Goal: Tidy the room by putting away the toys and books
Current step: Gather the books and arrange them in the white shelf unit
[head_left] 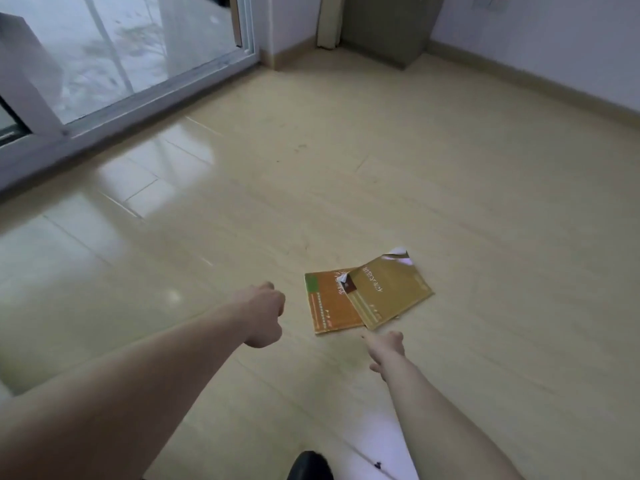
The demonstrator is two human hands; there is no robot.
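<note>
Two thin books lie on the beige floor. The orange book is flat, and the olive-yellow book overlaps its right side, with a bent white corner at the far end. My left hand hovers just left of the orange book, fingers curled under, holding nothing. My right hand reaches toward the near edge of the olive-yellow book, fingers pointing down; it holds nothing and is a little short of the books.
A sliding glass door with a grey frame runs along the left. A grey-green cabinet stands in the far corner against the white wall. A dark shoe tip shows at the bottom edge.
</note>
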